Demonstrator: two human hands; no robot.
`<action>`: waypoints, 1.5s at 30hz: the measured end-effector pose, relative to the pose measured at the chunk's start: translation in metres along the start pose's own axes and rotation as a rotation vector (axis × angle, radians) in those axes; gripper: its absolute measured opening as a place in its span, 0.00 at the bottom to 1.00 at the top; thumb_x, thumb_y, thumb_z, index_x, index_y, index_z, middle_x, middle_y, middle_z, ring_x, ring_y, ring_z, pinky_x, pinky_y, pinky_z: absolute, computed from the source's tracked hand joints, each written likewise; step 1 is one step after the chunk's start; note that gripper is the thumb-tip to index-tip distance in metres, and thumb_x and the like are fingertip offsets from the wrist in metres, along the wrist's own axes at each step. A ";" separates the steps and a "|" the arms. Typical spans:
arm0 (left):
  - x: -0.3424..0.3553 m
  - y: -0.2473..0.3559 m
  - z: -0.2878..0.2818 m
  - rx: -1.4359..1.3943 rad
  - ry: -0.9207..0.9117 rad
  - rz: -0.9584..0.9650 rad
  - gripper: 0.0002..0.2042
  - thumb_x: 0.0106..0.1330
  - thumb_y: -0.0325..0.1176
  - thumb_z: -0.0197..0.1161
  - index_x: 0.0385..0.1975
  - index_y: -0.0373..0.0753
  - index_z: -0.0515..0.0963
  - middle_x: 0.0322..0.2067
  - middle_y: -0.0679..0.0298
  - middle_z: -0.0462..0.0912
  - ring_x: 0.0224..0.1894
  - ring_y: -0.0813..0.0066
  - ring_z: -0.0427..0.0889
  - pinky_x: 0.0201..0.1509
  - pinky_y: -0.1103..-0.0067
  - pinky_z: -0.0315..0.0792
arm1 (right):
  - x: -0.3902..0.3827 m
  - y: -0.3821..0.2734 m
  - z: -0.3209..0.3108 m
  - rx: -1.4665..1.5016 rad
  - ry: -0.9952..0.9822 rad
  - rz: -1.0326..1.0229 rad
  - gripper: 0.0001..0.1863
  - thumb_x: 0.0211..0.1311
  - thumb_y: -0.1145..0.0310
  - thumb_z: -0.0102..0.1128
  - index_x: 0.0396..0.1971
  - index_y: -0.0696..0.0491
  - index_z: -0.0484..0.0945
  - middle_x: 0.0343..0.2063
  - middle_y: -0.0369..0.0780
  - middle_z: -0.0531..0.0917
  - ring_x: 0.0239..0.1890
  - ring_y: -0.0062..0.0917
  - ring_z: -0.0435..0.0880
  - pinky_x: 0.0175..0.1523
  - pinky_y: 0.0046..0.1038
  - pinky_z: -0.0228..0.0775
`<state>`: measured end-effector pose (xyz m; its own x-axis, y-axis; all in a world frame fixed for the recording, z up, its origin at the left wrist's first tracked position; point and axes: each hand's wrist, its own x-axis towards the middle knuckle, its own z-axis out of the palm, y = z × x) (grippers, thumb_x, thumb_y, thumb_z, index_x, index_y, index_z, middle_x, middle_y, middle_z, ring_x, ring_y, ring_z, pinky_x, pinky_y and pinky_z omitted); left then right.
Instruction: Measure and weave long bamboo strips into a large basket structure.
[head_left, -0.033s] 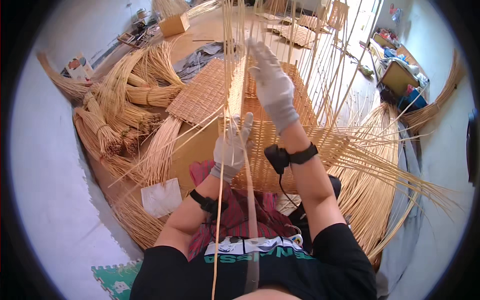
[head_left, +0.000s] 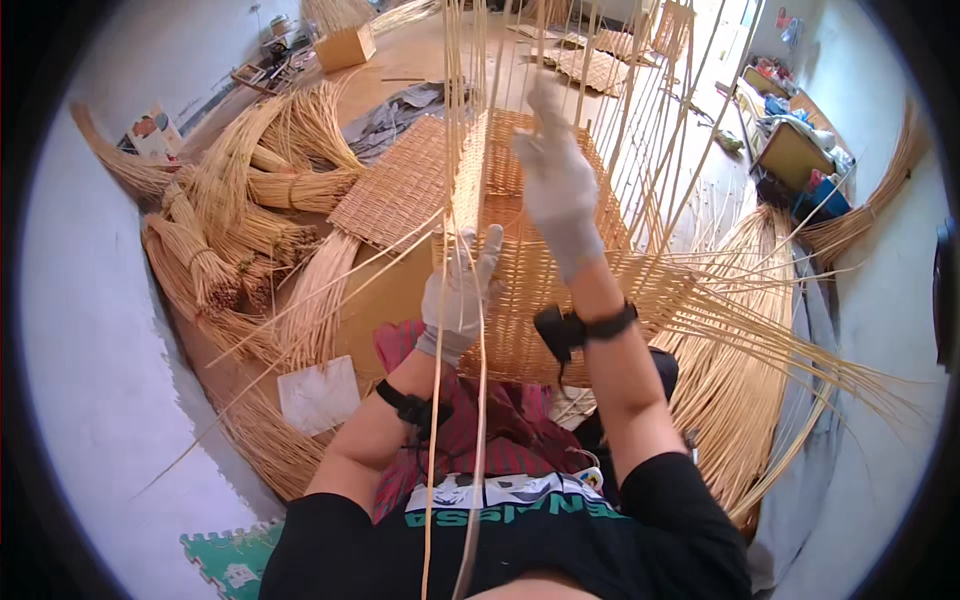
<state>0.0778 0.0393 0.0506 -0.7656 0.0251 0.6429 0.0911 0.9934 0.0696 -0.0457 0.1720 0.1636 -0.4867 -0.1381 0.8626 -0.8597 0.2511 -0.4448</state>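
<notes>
A half-woven wicker basket (head_left: pixel 515 315) stands before me, its long upright stakes rising from the walls. At its near left corner, my left hand (head_left: pixel 455 300), in a pale glove, is closed on the basket edge, thumb raised on the inner side. Two long wicker strands (head_left: pixel 434 440) run from beside that hand down past my shirt. Over the basket's opening, my right hand (head_left: pixel 560 190), also gloved, is raised among the stakes. Its fingers stretch upward, somewhat blurred, and I see nothing plainly held in them.
Tied wicker bundles (head_left: pixel 235 200) lie on the left, beside a flat woven panel (head_left: pixel 395 185). Loose strands (head_left: pixel 745 370) cover the right side, and woven ends stick out that way. A cluttered table (head_left: pixel 795 155) stands far right. Across my lap is a red striped cloth (head_left: pixel 470 420).
My right hand has shifted a little to the right, its fingers less flat than before. The lower ends of the loose strands have swung left. My left hand stays at the corner.
</notes>
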 end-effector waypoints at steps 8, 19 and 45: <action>0.002 0.012 -0.004 -0.073 0.042 -0.082 0.38 0.63 0.35 0.65 0.76 0.53 0.59 0.66 0.44 0.69 0.32 0.56 0.85 0.33 0.66 0.81 | -0.037 -0.008 -0.017 -0.043 -0.033 -0.042 0.17 0.71 0.67 0.61 0.57 0.52 0.80 0.51 0.47 0.86 0.53 0.37 0.87 0.54 0.37 0.82; 0.019 0.047 -0.009 -0.066 0.122 0.019 0.35 0.61 0.34 0.68 0.71 0.43 0.65 0.62 0.49 0.74 0.50 0.55 0.84 0.49 0.64 0.80 | -0.101 0.006 -0.064 0.419 0.257 0.551 0.11 0.78 0.75 0.47 0.56 0.55 0.71 0.40 0.43 0.81 0.48 0.25 0.81 0.57 0.34 0.76; 0.010 -0.036 0.001 -0.591 0.615 -0.389 0.18 0.53 0.26 0.78 0.44 0.39 0.81 0.42 0.62 0.82 0.42 0.70 0.82 0.48 0.75 0.78 | -0.109 -0.118 0.041 -0.059 -0.441 -0.145 0.16 0.60 0.63 0.71 0.48 0.44 0.86 0.33 0.36 0.86 0.30 0.35 0.85 0.32 0.34 0.76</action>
<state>0.0660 0.0034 0.0538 -0.3540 -0.5285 0.7716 0.3372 0.6974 0.6324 0.1028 0.1181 0.1121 -0.3925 -0.5666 0.7245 -0.9197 0.2516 -0.3014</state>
